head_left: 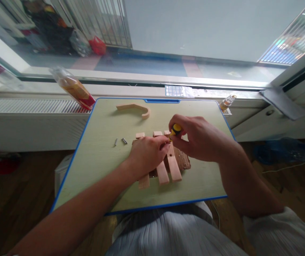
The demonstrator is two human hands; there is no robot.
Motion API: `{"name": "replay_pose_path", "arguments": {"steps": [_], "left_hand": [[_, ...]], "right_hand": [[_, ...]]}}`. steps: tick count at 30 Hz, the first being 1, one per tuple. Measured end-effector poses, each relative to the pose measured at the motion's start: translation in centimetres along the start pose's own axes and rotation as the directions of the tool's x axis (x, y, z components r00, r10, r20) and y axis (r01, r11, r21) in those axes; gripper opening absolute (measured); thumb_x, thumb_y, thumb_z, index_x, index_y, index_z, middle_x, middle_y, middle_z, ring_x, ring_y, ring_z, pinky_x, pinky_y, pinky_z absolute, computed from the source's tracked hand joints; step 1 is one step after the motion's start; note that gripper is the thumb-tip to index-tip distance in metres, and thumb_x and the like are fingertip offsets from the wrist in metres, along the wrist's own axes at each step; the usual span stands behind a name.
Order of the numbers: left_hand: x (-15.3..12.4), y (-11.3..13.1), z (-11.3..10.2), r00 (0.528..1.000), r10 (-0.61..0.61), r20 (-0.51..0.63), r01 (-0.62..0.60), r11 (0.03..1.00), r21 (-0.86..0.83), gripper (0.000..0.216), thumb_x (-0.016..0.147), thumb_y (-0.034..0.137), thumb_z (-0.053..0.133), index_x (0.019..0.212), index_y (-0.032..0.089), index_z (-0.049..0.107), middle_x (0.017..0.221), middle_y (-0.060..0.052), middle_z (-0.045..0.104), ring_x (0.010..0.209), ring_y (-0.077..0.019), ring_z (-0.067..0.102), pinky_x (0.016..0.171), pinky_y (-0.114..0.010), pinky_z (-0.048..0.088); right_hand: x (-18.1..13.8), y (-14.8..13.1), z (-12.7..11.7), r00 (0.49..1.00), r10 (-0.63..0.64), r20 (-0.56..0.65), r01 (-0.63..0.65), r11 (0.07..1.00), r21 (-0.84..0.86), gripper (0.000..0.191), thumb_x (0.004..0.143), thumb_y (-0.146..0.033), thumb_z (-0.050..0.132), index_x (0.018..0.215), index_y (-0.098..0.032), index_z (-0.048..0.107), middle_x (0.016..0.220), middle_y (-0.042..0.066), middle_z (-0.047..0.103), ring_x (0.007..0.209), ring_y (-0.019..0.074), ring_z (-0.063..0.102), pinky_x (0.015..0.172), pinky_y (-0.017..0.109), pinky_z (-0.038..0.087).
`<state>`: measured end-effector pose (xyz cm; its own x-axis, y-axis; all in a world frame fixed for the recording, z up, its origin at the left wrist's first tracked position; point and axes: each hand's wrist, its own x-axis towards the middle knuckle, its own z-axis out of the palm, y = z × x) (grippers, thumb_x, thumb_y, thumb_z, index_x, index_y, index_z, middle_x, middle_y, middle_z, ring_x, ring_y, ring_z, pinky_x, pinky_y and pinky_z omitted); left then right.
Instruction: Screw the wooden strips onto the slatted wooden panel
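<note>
My right hand [195,138] is closed round the handle of a yellow and black screwdriver [177,128], its tip pointing down at a wooden slat [174,169]. Thumb and fingers of my left hand [149,153] are pinched together by the screwdriver's tip; whatever lies between them is hidden. The palm rests over the middle of the wooden pieces. Three pale slats lie side by side across a brown, rough-surfaced board [183,159], and a dark hole shows in the right slat. Left of the hands, two small metal screws [124,140] lie on the table.
A curved wooden hook piece [135,106] lies near the far edge of the blue-rimmed table [94,160]. A plastic bottle [74,89] leans at the far left corner, above the radiator [35,106]. A smaller bottle [227,103] stands beyond the right corner, near the window sill.
</note>
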<state>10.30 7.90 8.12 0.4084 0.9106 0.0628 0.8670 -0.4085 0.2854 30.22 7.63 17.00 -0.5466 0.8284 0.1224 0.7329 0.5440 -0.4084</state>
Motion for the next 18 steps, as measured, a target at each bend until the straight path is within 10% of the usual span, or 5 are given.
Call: {"name": "replay_pose_path", "arguments": {"steps": [18], "left_hand": [[-0.07, 0.01, 0.11, 1.0, -0.009, 0.007, 0.009, 1.0, -0.013, 0.029, 0.101, 0.041, 0.06, 0.113, 0.034, 0.086, 0.091, -0.004, 0.087, 0.086, -0.0313, 0.082, 0.072, -0.038, 0.051]], "right_hand": [[-0.56, 0.65, 0.23, 0.997, 0.077, -0.014, -0.076, 0.993, 0.089, 0.016, 0.092, -0.021, 0.059, 0.108, -0.022, 0.056, 0.094, 0.005, 0.076, 0.078, 0.0189, 0.07, 0.069, 0.031, 0.039]]}}
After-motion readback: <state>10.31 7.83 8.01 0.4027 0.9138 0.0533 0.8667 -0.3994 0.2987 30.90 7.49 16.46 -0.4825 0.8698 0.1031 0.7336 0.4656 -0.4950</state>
